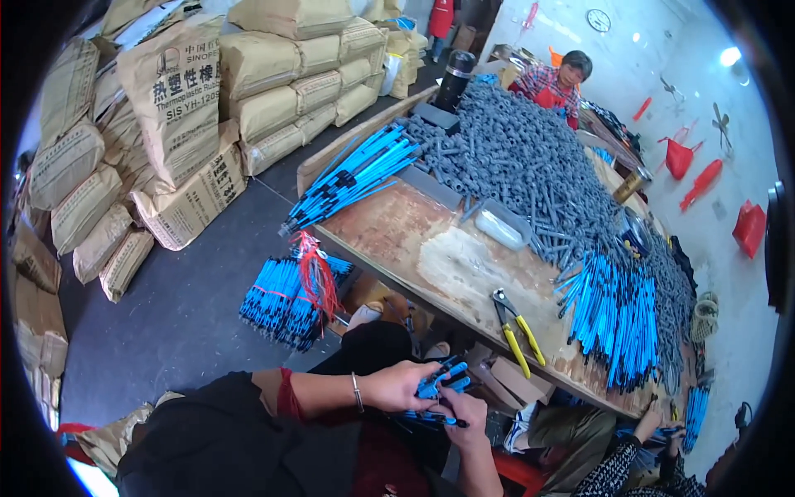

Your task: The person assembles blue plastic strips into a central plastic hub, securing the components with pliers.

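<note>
**Fistful of blue-and-black plastic sticks, held low in front of the bench**

Watching the head view here. The left hand [403, 386] is wrapped around a small bunch of slim blue plastic sticks with black tips [440, 383], fingers closed on the bundle, down below the near edge of the worn wooden workbench [397, 228], roughly over the lap. The right hand [464, 412] sits just under it, fingertips pinched on one or two sticks that poke out of the bunch. So both hands are clamped on the same bundle, touching each other.

My read on handling: these look light and stiff, thin enough to flex a bit, and smooth plastic, so a loose fist would probably let them slide lengthwise. I'd grip around the middle of the bunch rather than the ends, and pull singles out by the black tip.

Around it: yellow-handled pliers [517, 327] lie on the bench near the edge, well apart from the hands. A long row of the same blue sticks [617, 319] lies to the right, and a big heap of grey plastic parts [530, 157] covers the far half. Another blue fan [356, 174] sits at the bench's left edge, and bundles tied with red cord [286, 298] lie on the dark floor. Tan paper sacks [248, 91] are stacked behind. Another person [559, 83] sits at the far end.
</note>
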Demonstrator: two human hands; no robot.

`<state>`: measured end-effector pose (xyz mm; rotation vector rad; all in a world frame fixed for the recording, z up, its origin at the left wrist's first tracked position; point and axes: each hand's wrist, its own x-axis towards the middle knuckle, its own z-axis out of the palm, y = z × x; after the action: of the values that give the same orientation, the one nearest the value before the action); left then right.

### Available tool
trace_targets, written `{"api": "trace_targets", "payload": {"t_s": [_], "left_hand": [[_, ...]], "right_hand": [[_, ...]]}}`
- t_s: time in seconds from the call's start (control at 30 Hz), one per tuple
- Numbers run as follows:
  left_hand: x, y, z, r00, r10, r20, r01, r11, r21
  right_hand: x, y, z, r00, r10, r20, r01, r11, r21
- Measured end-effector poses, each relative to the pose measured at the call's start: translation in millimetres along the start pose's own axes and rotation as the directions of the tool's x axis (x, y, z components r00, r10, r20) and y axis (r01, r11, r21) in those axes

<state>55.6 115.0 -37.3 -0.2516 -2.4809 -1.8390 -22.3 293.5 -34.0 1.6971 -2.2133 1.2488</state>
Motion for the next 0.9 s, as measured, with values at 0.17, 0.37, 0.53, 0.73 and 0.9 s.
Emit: {"api": "trace_targets", "payload": {"t_s": [0.17, 0.37, 0.53, 0.73, 0.9], "left_hand": [[-8, 12, 3, 0.999, -0.044, -0.029, 0.045, 0.997, 0.055], [6, 6, 2, 0.995, -0.049, 0.082, 0.049, 0.999, -0.006], [-3, -2, -3, 0.998, -0.051, 0.033, 0.056, 0.982, -0.183], [5, -21, 5, 0.995, -0.095, 0.027, 0.099, 0.973, -0.207], [11, -20, 4, 0.986, -0.12, -0.116, 0.093, 0.972, -0.217]], "right_hand": [[-15, -3, 11, 0.992, -0.044, -0.114, 0.04, 0.999, -0.032], [-21, -22, 0, 0.547, 0.768, 0.333, -0.673, 0.167, 0.721], [-12, -14, 5, 0.652, 0.612, 0.448, -0.564, -0.004, 0.826], [-13, -15, 3, 0.675, 0.671, 0.309, -0.598, 0.251, 0.761], [2, -20, -11, 0.805, 0.583, 0.11, -0.569, 0.706, 0.422]]}}
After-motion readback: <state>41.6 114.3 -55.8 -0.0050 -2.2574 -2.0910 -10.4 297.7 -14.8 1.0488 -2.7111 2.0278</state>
